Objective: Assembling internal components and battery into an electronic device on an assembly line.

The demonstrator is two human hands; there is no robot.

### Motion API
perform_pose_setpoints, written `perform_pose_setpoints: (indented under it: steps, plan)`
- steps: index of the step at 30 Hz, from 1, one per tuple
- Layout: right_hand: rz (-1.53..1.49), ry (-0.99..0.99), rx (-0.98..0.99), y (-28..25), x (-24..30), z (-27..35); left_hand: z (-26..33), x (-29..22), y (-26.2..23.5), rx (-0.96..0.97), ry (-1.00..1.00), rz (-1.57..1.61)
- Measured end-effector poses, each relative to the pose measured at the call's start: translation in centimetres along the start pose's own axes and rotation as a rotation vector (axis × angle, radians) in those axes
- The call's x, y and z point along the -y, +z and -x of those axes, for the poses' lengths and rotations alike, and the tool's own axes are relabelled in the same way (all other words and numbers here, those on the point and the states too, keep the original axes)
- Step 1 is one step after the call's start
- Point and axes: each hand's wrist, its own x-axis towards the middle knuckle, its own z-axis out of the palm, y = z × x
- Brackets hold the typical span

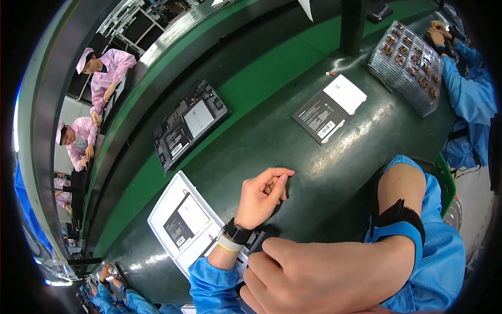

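Observation:
My left hand (261, 197) is over the dark green table, thumb and fingers drawn together and pointing right; nothing shows between them. A black watch and a pale band circle that wrist. Closest to the camera is my right hand (329, 269), its fingers curled beside a dark object (255, 244) that is mostly hidden by the hand. Left of my left wrist lies a white tray (168, 205) with a black-and-white battery pack (184, 222) in it. Beyond my hands a second battery pack (325, 116) lies flat on the table.
An opened black device (191, 123) with a battery inside sits on the green strip at the far side. Stacked clear trays (407, 65) of small parts stand at the far right, beside a co-worker's blue sleeve (468, 86). A dark post (353, 26) rises behind. People in pink work across the line.

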Motion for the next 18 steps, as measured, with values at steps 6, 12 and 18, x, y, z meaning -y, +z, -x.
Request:
perform_pose_setpoints:
  steps: [6,12,18]
  plan:
    - [0.021,0.068,-0.04,-0.27,0.39,0.53,-0.26,-0.26,0.12,-0.004,-0.005,0.007]
    - [0.066,0.052,-0.031,-0.49,0.09,0.9,-0.55,-0.37,0.25,0.001,-0.017,0.002]
    - [0.049,0.078,-0.027,-0.26,0.35,0.87,-0.59,0.1,0.44,-0.02,0.0,0.001]
